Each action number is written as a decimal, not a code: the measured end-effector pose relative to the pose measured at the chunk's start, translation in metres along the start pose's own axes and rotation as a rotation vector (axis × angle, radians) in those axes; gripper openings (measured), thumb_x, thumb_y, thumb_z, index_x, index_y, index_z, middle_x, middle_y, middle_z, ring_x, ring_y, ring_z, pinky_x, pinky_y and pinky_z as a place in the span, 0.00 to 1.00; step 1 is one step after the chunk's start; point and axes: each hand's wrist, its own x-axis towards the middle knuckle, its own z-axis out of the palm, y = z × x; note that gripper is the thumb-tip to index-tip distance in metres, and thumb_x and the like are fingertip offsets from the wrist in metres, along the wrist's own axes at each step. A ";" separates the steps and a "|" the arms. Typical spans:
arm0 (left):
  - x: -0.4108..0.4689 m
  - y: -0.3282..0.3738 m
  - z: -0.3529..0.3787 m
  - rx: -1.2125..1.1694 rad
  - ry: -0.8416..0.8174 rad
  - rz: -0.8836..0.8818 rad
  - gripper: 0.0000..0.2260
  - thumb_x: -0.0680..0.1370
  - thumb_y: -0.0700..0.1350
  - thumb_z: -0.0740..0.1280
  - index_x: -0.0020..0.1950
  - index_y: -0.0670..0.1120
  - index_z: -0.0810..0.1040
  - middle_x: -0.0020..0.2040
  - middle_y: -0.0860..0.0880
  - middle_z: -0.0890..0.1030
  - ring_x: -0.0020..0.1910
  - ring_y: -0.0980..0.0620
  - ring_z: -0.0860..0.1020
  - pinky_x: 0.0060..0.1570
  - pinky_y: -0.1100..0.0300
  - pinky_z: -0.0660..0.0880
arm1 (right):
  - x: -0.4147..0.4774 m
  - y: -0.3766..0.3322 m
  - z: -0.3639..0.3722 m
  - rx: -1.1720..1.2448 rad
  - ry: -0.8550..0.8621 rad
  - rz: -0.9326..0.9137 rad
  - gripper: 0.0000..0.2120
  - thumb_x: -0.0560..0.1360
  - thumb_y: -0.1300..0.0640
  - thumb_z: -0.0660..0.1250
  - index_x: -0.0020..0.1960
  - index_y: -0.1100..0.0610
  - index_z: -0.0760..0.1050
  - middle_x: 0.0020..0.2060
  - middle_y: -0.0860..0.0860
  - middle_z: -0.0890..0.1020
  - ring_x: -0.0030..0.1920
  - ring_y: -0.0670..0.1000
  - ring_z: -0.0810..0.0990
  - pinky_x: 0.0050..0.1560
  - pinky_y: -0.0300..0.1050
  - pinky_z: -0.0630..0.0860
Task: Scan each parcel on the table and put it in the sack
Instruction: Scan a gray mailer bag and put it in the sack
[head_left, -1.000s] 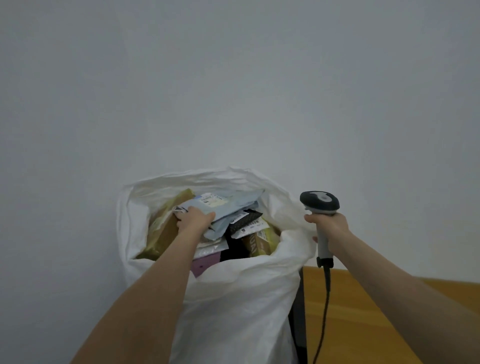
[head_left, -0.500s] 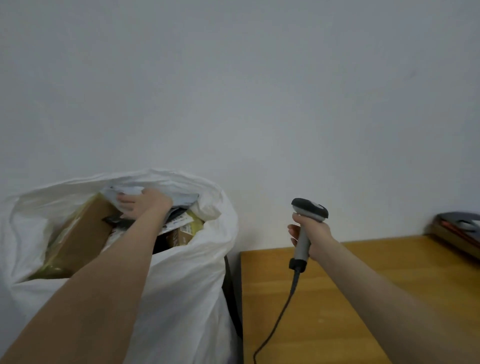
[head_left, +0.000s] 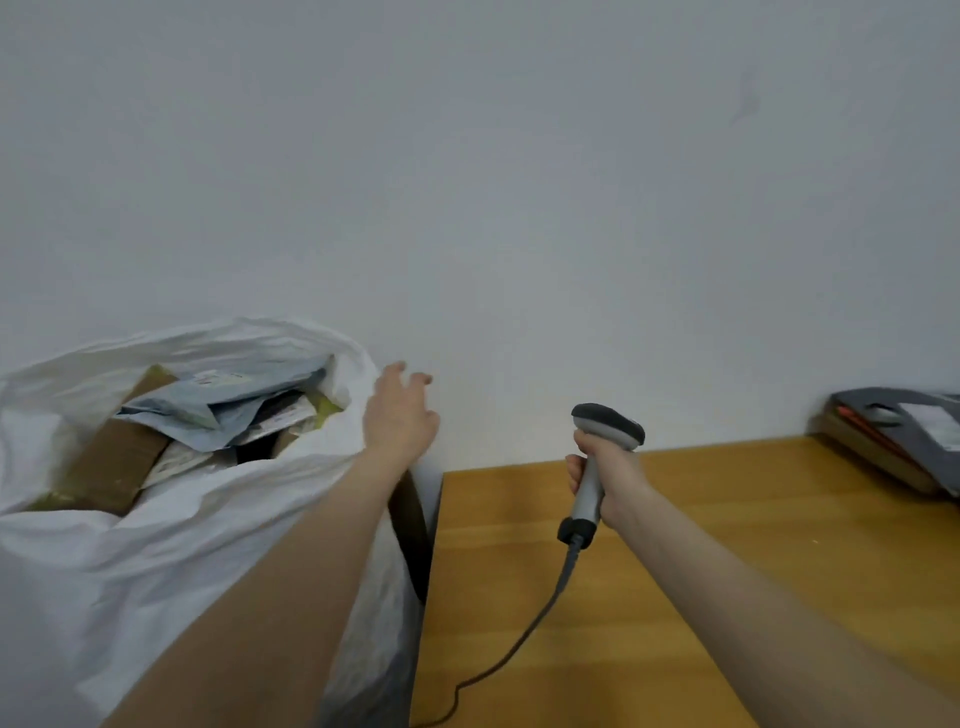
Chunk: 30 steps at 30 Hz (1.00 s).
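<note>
A white sack (head_left: 171, 545) stands at the left, full of parcels. A light blue mailer (head_left: 223, 410) lies on top, beside a brown cardboard box (head_left: 117, 462). My left hand (head_left: 400, 415) hovers just right of the sack's rim, fingers spread and empty. My right hand (head_left: 605, 475) grips the handle of a grey barcode scanner (head_left: 605, 426) held upright over the wooden table (head_left: 701, 545). Its cable (head_left: 524, 639) trails down to the table's front. A dark grey parcel (head_left: 914, 431) lies on the table at the far right, against the wall.
A plain white wall (head_left: 519, 182) runs behind everything. A narrow dark gap (head_left: 415, 530) separates the sack from the table's left edge. Under the grey parcel lies a brown flat item (head_left: 867, 457).
My left hand has let go of the blue mailer and come out of the sack, moving right. The view has swung right, showing more table and the grey parcel.
</note>
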 end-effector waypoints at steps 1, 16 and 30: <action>-0.007 0.029 0.015 0.000 -0.071 0.071 0.22 0.76 0.43 0.64 0.71 0.48 0.68 0.75 0.44 0.57 0.73 0.44 0.60 0.66 0.51 0.66 | -0.003 -0.002 -0.015 0.000 0.012 -0.003 0.05 0.76 0.60 0.68 0.47 0.61 0.73 0.25 0.53 0.76 0.25 0.50 0.72 0.29 0.43 0.71; -0.065 0.354 0.184 -0.098 -0.537 0.520 0.24 0.76 0.47 0.67 0.72 0.49 0.68 0.76 0.44 0.56 0.73 0.46 0.60 0.67 0.52 0.66 | 0.013 -0.059 -0.303 0.055 0.568 0.051 0.06 0.76 0.59 0.68 0.45 0.62 0.75 0.28 0.55 0.78 0.25 0.50 0.73 0.28 0.43 0.71; -0.016 0.569 0.336 -0.133 -0.758 0.654 0.22 0.76 0.51 0.67 0.70 0.49 0.69 0.70 0.45 0.62 0.69 0.45 0.65 0.62 0.52 0.69 | 0.117 -0.155 -0.485 0.091 0.911 0.037 0.07 0.71 0.59 0.72 0.44 0.61 0.77 0.27 0.54 0.80 0.26 0.50 0.77 0.28 0.44 0.73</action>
